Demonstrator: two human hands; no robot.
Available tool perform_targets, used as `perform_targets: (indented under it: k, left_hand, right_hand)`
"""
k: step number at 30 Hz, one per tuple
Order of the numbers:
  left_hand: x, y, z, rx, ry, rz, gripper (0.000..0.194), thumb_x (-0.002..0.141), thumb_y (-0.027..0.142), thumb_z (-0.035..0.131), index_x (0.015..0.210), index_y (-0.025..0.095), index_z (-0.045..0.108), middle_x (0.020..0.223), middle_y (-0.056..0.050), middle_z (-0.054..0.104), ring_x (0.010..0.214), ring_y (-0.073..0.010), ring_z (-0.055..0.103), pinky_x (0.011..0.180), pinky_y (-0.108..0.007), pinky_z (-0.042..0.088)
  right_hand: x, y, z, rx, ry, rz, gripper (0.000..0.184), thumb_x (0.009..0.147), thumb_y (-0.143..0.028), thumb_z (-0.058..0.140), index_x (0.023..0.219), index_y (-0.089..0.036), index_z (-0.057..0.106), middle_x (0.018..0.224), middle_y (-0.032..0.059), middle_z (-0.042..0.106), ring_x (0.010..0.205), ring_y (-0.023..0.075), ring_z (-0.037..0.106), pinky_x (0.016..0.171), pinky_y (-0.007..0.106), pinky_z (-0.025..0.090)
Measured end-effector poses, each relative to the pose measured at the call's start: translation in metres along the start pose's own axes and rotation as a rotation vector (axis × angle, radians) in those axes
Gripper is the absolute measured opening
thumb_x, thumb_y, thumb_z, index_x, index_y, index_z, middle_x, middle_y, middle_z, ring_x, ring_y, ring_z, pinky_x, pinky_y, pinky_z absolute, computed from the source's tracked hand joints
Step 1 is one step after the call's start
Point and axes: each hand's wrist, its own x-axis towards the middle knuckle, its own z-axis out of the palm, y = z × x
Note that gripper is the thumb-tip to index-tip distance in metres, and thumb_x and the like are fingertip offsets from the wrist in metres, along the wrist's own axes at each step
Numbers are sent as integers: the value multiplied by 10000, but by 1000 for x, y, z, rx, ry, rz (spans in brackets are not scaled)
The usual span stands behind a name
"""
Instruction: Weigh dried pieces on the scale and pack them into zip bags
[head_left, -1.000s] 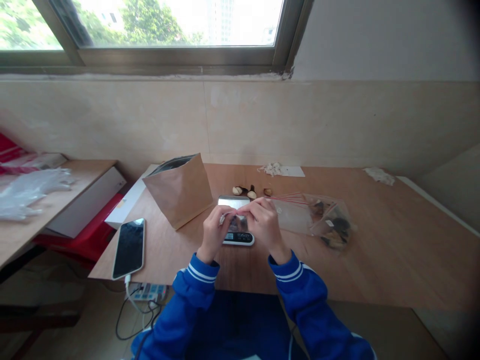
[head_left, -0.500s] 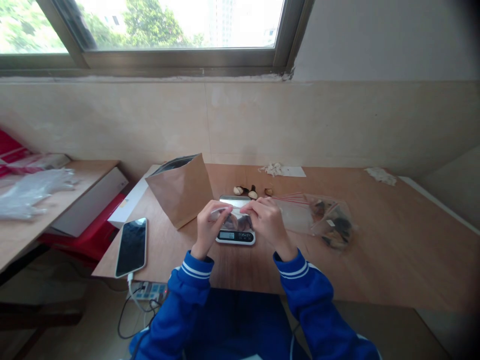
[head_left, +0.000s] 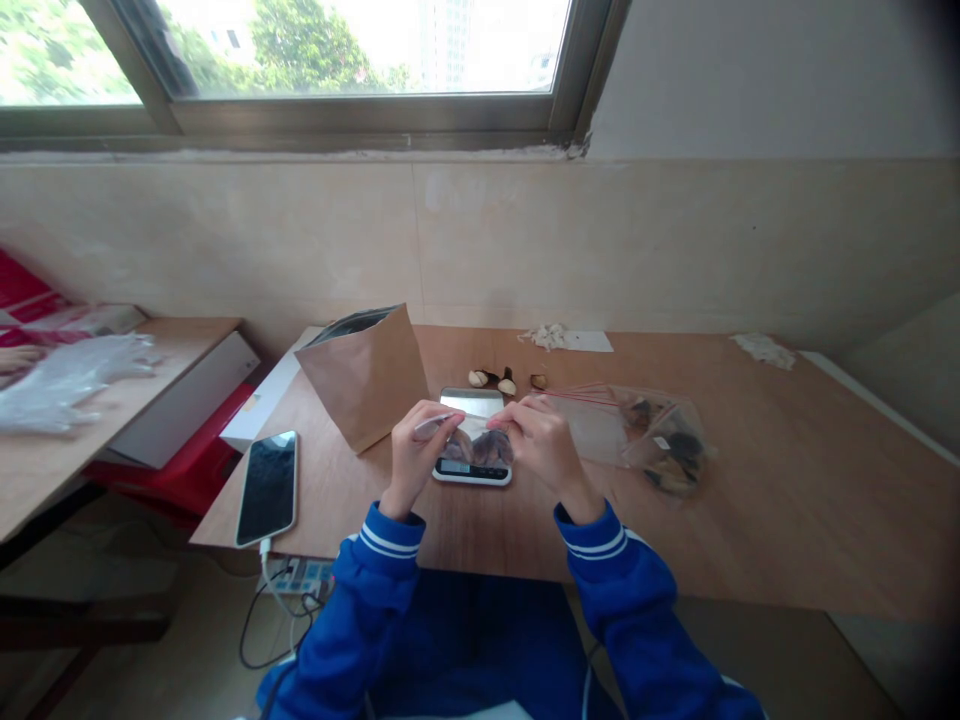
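Right of the standing brown paper bag [head_left: 367,385], my left hand [head_left: 414,440] pinches the upper edge of a small clear plastic bag [head_left: 480,447] of brownish pieces, which is over the white rectangular digital scale [head_left: 472,402]; whether they touch, I can't tell. My right hand [head_left: 544,440] pinches that edge too, so I'd best hold it straight, thumbs pressing evenly, without snagging the red-edged clear plastic bags [head_left: 592,432] beyond.

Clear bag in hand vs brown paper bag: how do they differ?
The clear bag shows dark contents; the paper bag is opaque. The left hand and right hand hold the clear bag; the paper bag stands on the table. The paper bag looks larger than the clear bag.
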Motion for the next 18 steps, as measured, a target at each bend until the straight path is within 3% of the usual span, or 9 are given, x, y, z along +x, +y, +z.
perform_targets:
  k: [5, 11, 18]
  left_hand:
    - [-2, -1, -5, -9, 31, -40, 127, 859, 290, 654, 815, 182, 706, 814, -30, 666, 773, -151, 629, 719, -270, 491]
    - [-3, 1, -10, -29, 20, -18, 104, 855, 266, 662, 823, 193, 728, 818, -29, 677, 778, -151, 624, 713, -267, 474]
    - [-3, 1, -7, -179, 69, -213, 274, 899, 396, 582, 834, 168, 719, 819, -45, 678, 771, -158, 639, 685, -253, 492]
  right_hand:
    - [-4, 4, -2, 34, -45, 42, 209, 952, -303, 557, 817, -216, 691, 737, 18, 677, 704, 175, 578, 705, 309, 411]
    - [-11, 6, -5, 49, -23, 33, 274, 985, -264, 478, 810, -196, 678, 731, 33, 671, 697, 175, 584, 678, 295, 438]
    - [-15, 13, -14, 85, -49, 123, 246, 975, -295, 499, 821, -196, 663, 757, 36, 673, 713, 178, 620, 658, 281, 453]
